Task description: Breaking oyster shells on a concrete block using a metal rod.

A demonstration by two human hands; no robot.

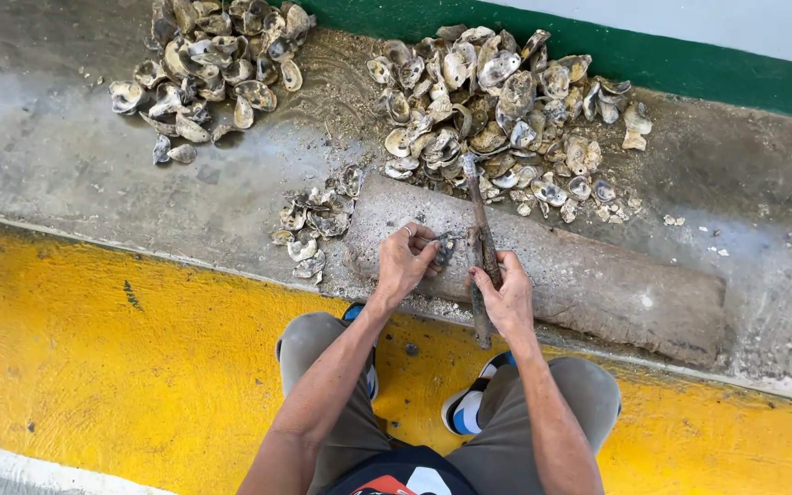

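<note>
an oyster shell is being held on the wooden block by the left hand; a rusty tool is being gripped by the right hand, poised for prying, which is judged to need a steady tip at the seam.

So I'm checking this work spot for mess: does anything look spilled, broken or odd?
Mostly heaped shells, but small shell fragments lie scattered over the wet concrete ledge right of the large pile. The wooden block under both hands looks worn and grimy.

Rough, chalky grey oyster shells on wet, gritty concrete floor; weathered wooden plank; rusty, crusted metal tool; scuffed matt yellow paint.
</note>
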